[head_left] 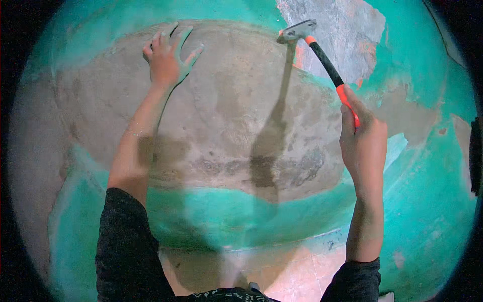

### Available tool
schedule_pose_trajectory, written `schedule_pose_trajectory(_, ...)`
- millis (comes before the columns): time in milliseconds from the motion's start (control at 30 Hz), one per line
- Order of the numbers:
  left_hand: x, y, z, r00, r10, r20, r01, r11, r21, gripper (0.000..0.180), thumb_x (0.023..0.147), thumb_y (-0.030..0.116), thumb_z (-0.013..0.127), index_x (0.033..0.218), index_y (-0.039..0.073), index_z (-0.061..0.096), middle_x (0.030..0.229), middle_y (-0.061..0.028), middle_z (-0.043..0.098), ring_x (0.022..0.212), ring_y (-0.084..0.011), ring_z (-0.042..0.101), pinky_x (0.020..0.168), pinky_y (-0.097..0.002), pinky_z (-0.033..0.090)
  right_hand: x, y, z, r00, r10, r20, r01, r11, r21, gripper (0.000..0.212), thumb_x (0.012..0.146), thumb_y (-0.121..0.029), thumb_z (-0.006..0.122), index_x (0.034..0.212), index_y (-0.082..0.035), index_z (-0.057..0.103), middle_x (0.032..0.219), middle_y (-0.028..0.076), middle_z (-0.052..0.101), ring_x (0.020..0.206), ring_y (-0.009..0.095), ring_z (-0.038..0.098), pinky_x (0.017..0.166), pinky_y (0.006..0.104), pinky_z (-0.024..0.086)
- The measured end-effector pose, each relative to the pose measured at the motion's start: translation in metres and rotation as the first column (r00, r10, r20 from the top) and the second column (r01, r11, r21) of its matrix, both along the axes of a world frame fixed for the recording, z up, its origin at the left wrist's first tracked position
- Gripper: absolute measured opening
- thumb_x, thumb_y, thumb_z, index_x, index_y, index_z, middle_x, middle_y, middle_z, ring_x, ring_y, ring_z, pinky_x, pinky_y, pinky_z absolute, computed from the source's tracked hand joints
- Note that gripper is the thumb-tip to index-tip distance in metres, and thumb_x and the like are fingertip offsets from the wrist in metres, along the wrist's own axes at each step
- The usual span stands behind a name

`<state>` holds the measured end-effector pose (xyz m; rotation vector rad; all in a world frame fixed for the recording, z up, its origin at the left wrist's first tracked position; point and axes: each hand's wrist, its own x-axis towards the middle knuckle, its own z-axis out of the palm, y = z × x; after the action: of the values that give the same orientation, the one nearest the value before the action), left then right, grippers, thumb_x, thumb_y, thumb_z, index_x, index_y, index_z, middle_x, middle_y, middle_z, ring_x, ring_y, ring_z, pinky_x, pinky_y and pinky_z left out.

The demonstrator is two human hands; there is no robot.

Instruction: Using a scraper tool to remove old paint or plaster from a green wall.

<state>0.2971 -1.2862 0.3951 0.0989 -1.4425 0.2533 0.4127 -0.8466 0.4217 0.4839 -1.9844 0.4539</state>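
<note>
My right hand [364, 133] is wrapped round the orange lower end of a long-handled scraper [326, 61]. Its grip is orange and black, and its flat metal head lies at the upper right of the wall, by the edge of a pale grey patch [349, 32]. Whether the blade presses on the surface or hovers just off it, I cannot tell. With fingers spread, my left hand [168, 59] rests against the bare grey-brown area [211, 95] at the upper left, close to its border with the green paint [226, 10]. It holds nothing.
Green paint surrounds the bare area, with ragged edges. Below the wall lies a floor of pinkish tiles [297, 274]. A dark object [474, 156] stands at the far right rim. Shadows of my arms and the scraper fall across the wall.
</note>
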Motion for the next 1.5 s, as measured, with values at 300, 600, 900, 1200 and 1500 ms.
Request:
schedule_pose_trajectory(300, 0.006, -0.002, -0.002, 0.999, 0.051, -0.010, -0.050, 0.998, 0.024, 0.064, 0.087, 0.061, 0.073, 0.144, 0.036, 0.061, 0.147, 0.0004, 0.053, 0.135, -0.0251, 0.046, 0.108, -0.0491, 0.031, 0.010, -0.008, -0.001, 0.985, -0.025, 0.171, 0.038, 0.996, -0.075, 0.032, 0.100, -0.013, 0.065, 0.131, -0.011, 0.073, 0.088, 0.028, 0.068, 0.073, 0.041, 0.069, 0.070, 0.0420, 0.053)
schedule_pose_trajectory(600, 0.008, 0.003, -0.001, 1.000, 0.031, 0.002, -0.031, 1.000, 0.000, 0.065, 0.088, 0.062, 0.073, 0.146, 0.036, 0.059, 0.134, -0.0106, 0.057, 0.130, -0.0316, 0.047, 0.103, -0.0525, 0.033, 0.005, 0.007, -0.008, 0.996, 0.024, 0.086, -0.017, 0.997, -0.077, 0.034, 0.101, -0.015, 0.066, 0.135, -0.015, 0.071, 0.102, 0.025, 0.074, 0.090, 0.032, 0.077, 0.078, 0.0397, 0.055)
schedule_pose_trajectory(900, 0.010, 0.004, 0.000, 0.999, 0.045, 0.022, -0.046, 0.998, 0.037, 0.062, 0.090, 0.062, 0.070, 0.145, 0.035, 0.060, 0.145, -0.0031, 0.055, 0.133, -0.0265, 0.047, 0.110, -0.0493, 0.030, -0.022, 0.003, -0.030, 0.993, 0.101, -0.060, -0.104, 0.993, -0.052, 0.034, 0.101, -0.014, 0.066, 0.135, -0.016, 0.071, 0.089, 0.027, 0.067, 0.063, 0.030, 0.059, 0.067, 0.0373, 0.052)
schedule_pose_trajectory(1200, 0.007, 0.000, 0.000, 0.998, -0.058, -0.008, 0.058, 0.998, -0.001, 0.063, 0.089, 0.060, 0.072, 0.146, 0.036, 0.059, 0.152, -0.0032, 0.052, 0.135, -0.0307, 0.046, 0.106, -0.0522, 0.031, -0.023, -0.001, -0.006, 0.999, -0.005, -0.040, 0.003, 0.998, -0.061, 0.033, 0.101, -0.016, 0.067, 0.134, -0.017, 0.072, 0.082, 0.029, 0.061, 0.060, 0.026, 0.058, 0.065, 0.0389, 0.051)
schedule_pose_trajectory(1500, 0.005, 0.001, 0.000, 0.999, -0.036, -0.018, 0.037, 0.999, 0.032, 0.063, 0.087, 0.062, 0.074, 0.143, 0.036, 0.062, 0.149, -0.0038, 0.053, 0.133, -0.0297, 0.047, 0.105, -0.0522, 0.031, -0.002, -0.008, -0.005, 0.996, -0.042, 0.079, 0.049, 0.995, -0.086, 0.033, 0.102, -0.017, 0.064, 0.135, -0.017, 0.071, 0.093, 0.030, 0.066, 0.073, 0.040, 0.069, 0.072, 0.0421, 0.053)
